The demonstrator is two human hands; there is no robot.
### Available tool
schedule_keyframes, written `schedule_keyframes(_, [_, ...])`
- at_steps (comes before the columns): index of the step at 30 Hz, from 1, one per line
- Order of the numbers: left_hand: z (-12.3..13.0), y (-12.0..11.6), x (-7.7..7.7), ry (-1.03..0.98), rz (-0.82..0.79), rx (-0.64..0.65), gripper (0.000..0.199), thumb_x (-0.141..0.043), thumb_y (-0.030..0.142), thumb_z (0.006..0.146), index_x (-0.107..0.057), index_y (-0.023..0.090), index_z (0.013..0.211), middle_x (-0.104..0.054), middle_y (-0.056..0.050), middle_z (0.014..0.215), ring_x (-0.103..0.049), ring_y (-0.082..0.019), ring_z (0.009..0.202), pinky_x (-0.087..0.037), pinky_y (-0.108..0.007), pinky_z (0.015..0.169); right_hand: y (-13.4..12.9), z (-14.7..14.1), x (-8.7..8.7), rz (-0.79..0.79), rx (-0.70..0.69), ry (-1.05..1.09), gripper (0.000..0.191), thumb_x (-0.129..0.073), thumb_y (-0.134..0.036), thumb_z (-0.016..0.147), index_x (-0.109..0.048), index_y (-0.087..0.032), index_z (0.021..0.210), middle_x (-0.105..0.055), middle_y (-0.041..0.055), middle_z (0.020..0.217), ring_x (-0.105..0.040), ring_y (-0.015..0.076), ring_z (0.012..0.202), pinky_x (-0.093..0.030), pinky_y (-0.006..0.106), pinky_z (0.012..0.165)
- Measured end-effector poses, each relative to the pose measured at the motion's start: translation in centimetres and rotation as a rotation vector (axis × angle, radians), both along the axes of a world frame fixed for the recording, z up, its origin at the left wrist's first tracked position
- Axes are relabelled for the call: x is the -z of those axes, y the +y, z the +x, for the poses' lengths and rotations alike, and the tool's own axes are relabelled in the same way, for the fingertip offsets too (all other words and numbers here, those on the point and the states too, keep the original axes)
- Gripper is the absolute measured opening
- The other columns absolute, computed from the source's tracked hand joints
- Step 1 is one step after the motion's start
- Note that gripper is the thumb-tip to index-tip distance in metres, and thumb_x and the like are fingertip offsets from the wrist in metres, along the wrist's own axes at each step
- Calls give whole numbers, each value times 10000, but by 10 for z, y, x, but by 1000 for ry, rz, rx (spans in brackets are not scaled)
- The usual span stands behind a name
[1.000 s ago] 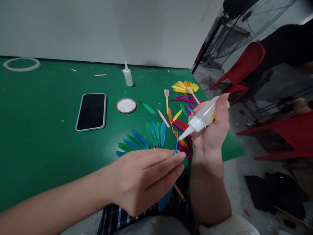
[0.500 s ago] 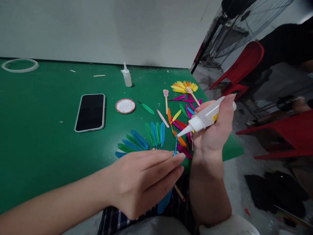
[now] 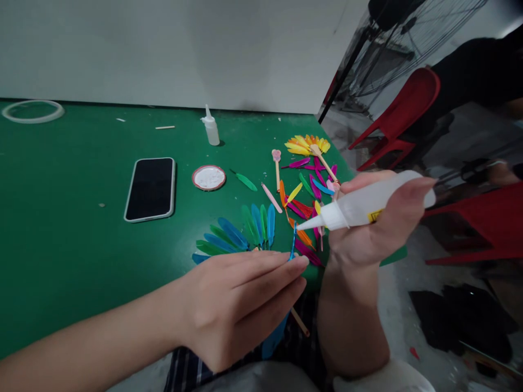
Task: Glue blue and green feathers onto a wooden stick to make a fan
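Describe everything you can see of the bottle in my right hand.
The squeeze bottle is translucent white, apparently soft plastic, with a white collar, a long tapered nozzle and a yellow label patch partly covered. It lies tipped nearly sideways in the right hand, gripped by the fingers and thumb above the table's right side. Its nozzle points left and slightly down, the tip at the blue quill. Any contents are unclear.

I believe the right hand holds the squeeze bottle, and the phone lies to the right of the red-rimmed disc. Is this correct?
One part is wrong: in the head view, the phone lies left of the red-rimmed disc. The right hand does hold the squeeze bottle.
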State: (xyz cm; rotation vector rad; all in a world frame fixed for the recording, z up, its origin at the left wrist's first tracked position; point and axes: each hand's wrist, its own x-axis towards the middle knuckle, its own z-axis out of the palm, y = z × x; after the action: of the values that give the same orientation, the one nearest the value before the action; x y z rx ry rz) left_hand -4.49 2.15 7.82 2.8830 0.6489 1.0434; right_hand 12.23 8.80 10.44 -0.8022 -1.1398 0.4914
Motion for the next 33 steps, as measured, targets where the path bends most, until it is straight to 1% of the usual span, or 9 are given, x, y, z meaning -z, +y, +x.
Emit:
schedule_keyframes(6, [0,1,-2,-8,33,3,306,-481,173,790,-567,73,1066,-579,-73,1140,-520,-148,1056,-440,-228,923,-12,4,-1,76,9,-197,207,-471,-254,803,-577,-201,633,-520,-26,534,-466,87,450,-340,230,410])
schedule_keyframes(10, [0,0,0,13,61,-9,318,-486,182,786,-564,88,1079,-571,-65,1154,-515,-154,1064,-439,-229,923,-16,5,-2,35,-11,-260,157,-485,-188,781,-567,-204,649,-534,-24,565,-487,95,478,-360,234,423])
schedule_keyframes(13, [0,0,0,37,90,2,321,-479,194,787,-566,98,1080,-569,-67,1157,-507,-166,1075,-434,-242,929,-15,4,-3,30,71,-276,207,-458,-275,811,-560,-198,648,-523,-21,558,-480,95,473,-358,242,429])
schedule_keyframes(16, [1,0,-1,42,61,4,320,-481,204,788,-567,104,1079,-566,-60,1161,-501,-149,1082,-412,-217,948,-12,2,-5,24,169,-263,365,-403,-425,826,-553,-183,597,-498,-13,535,-469,97,472,-353,249,429])
schedule_keyframes(19, [1,-1,-2,26,35,6,314,-493,203,781,-572,101,1068,-572,-63,1153,-504,-138,1076,-411,-204,946,-10,1,-7,3,179,-249,428,-396,-498,806,-550,-179,566,-495,-7,537,-469,96,484,-355,249,430])
schedule_keyframes(22, [2,-1,-3,13,4,16,309,-465,176,793,-567,88,1071,-567,-71,1157,-497,-145,1083,-432,-221,926,-11,3,-6,2,139,-236,408,-417,-503,796,-557,-184,584,-501,-7,547,-462,94,481,-350,252,418])
schedule_keyframes(27, [0,-2,-1,13,21,28,318,-463,157,786,-567,81,1077,-563,-88,1160,-498,-168,1082,-442,-240,915,-17,3,-3,35,-8,-231,239,-481,-372,806,-586,-211,664,-530,-33,562,-465,85,461,-352,246,388])
schedule_keyframes(31, [-1,-2,0,12,34,36,321,-445,149,790,-564,75,1079,-564,-98,1156,-495,-185,1085,-442,-259,913,-15,-7,-3,198,73,-121,377,-479,-463,785,-569,-180,552,-514,-33,514,-466,89,469,-339,264,418])
schedule_keyframes(33, [-1,-3,-1,13,34,43,321,-427,142,798,-565,77,1080,-564,-102,1155,-489,-197,1093,-442,-278,912,-13,-11,-4,229,90,-121,396,-485,-457,783,-560,-174,517,-515,-26,504,-480,102,488,-347,275,442])
